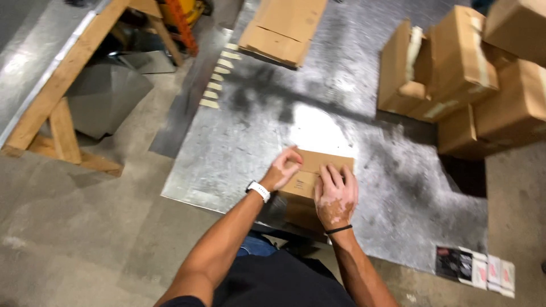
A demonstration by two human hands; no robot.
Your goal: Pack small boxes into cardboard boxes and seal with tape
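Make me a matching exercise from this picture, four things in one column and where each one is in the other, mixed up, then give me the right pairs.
Things:
1. small cardboard box
2. stack of cardboard boxes
3. wooden sawhorse
4. white watch

Places:
A. on the left wrist
B. far left, standing on the concrete floor
C. under both hands, left hand and right hand, on the metal sheet
D. upper right, at the sheet's edge

Pairs: 1-C, 2-D, 3-B, 4-A
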